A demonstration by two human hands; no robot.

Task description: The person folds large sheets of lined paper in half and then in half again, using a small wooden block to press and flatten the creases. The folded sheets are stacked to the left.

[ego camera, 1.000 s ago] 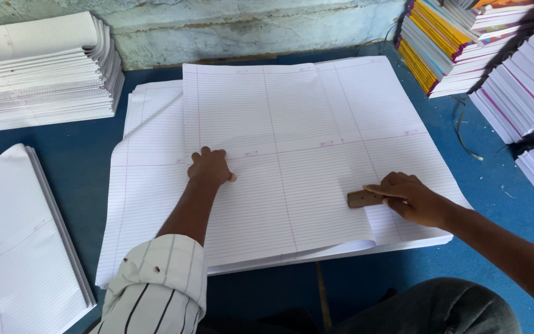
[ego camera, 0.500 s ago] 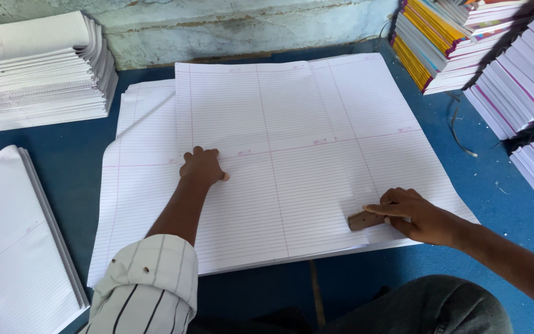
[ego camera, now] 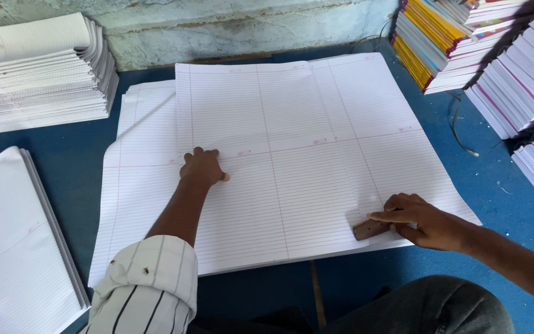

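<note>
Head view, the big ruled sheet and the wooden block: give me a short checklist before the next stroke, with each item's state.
1. Left hand lies flat on the large white ruled paper sheet: ok.
2. Right hand grips the small brown wooden block: ok.
3. Block rests on the sheet near its front right edge: ok.
4. Top sheet squared with the ruled sheets beneath: not ok, they jut out on the left.
5. Crease sharpness: cannot tell.
</note>
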